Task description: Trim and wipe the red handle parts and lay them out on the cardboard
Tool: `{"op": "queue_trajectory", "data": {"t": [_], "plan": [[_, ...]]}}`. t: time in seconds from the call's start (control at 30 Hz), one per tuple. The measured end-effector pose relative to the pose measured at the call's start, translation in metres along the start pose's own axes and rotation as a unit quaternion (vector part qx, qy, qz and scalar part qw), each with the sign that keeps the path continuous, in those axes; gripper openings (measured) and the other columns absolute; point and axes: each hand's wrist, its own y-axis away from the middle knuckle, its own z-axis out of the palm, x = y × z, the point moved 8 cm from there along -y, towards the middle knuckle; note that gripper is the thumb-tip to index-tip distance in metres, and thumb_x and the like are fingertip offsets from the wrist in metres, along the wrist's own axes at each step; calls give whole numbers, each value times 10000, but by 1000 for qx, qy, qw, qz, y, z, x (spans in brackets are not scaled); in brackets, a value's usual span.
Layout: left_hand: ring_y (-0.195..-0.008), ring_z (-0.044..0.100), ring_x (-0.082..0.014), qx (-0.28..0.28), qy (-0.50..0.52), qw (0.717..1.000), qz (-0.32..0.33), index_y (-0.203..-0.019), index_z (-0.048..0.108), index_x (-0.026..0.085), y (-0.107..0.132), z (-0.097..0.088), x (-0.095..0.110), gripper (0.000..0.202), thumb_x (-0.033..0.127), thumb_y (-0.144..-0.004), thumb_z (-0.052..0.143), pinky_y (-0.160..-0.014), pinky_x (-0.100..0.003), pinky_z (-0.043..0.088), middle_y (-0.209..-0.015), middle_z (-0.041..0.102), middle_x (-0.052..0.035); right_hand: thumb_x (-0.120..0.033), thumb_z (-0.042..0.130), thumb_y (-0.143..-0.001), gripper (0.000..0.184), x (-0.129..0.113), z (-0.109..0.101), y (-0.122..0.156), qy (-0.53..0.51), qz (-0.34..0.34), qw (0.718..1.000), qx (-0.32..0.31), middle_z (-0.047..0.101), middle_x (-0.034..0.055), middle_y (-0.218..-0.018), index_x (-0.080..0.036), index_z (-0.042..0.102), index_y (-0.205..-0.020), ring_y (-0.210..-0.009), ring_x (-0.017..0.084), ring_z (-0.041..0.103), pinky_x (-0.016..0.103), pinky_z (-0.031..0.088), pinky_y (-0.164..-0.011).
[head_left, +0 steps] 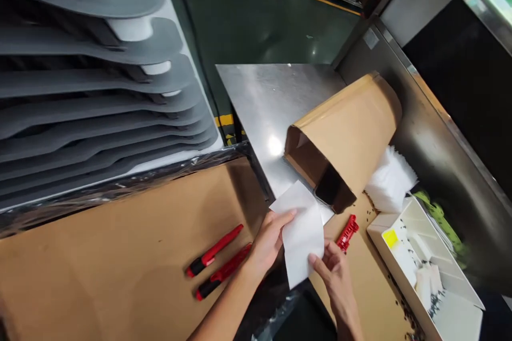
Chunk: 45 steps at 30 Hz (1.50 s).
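Observation:
Both hands pinch a small white sheet (303, 237), which looks like thin paper or foam. My left hand (269, 240) grips its upper left edge, thumb on top. Lower down on the right side, my right hand (333, 269) holds the sheet between thumb and fingers. Just beyond the sheet lies an open cardboard box (348, 128) on its side, with something dark inside its mouth. A red plastic part (347, 233) lies beside my right hand. Left of my left forearm, two red and black tool-like parts (214, 250) (224, 270) rest on cardboard.
A cream bin (460, 293) with small dark screws and white pieces stands at right. Behind it sit a stack of white sheets (392, 178) and a green strap (440, 221). Grey stacked trays (120, 101) fill the upper left. A metal table (276, 96) extends ahead.

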Motion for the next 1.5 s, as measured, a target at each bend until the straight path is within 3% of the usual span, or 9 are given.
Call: {"op": "queue_trajectory", "data": {"t": [0.2,0.37,0.5,0.63,0.9,1.13,1.27,1.4,1.5], "plan": [[-1139,674,-358,-179,48,956,-228,-1035,732,182,70,40,-91,677,774,-733,604,-981,-489,535,-1107,766,-138,-546,813,-684,466,18,-63,68,-37,57,987,145,729,72,-802,-171,669,-921,-672,193,653,268,509,-579],[-1150,673,-362,-150,-57,958,-237,-1101,711,169,98,28,-130,648,515,-583,893,-936,-425,562,-1152,760,-133,-542,802,-705,458,5,-79,86,8,36,987,156,683,28,-668,-170,644,-919,-568,160,603,252,480,-521],[-1027,731,-316,-39,-38,980,-193,-1052,699,158,77,15,-116,484,361,-652,880,-817,-366,607,-1067,783,-126,-682,642,-776,569,5,-104,78,85,24,969,231,704,49,-767,-191,621,-1061,-659,196,654,263,470,-522],[-997,742,-218,61,25,994,-91,-1067,688,159,54,14,-76,289,117,-783,727,-800,-271,611,-1086,783,-88,-761,495,-794,552,21,-108,48,278,63,925,250,716,92,-762,-230,645,-783,-710,254,675,324,463,-605],[-870,749,-219,-5,4,1000,-18,-1096,690,107,41,76,-64,467,158,-667,866,-754,-270,604,-931,793,-87,-636,594,-774,420,42,-97,31,288,85,916,266,726,119,-686,-231,674,-692,-665,311,691,354,435,-578],[-821,740,-217,-22,-8,1000,-19,-886,720,95,29,115,-87,334,157,-611,899,-667,-258,592,-875,785,-86,-737,623,-742,642,36,-173,110,152,31,946,284,780,114,-810,-142,764,-936,-764,277,755,304,590,-664],[-920,740,-242,-22,-1,1000,-8,-915,714,109,28,135,-97,374,126,-587,895,-704,-248,585,-937,790,-97,-732,675,-724,674,13,-213,166,228,-35,878,420,790,93,-844,-140,760,-1035,-693,245,761,255,594,-617],[-893,746,-236,-40,10,999,-24,-934,717,131,32,152,-106,294,206,-683,849,-710,-271,594,-961,792,-105,-750,549,-825,643,-22,-203,178,390,-107,796,450,785,92,-819,-159,775,-936,-660,222,754,249,581,-631],[-817,746,-225,-55,8,998,-32,-897,735,121,36,160,-110,319,181,-624,888,-663,-259,586,-900,796,-104,-709,497,-886,631,-33,-192,174,436,-127,778,435,769,98,-755,-144,775,-932,-602,209,736,250,575,-601]]}}
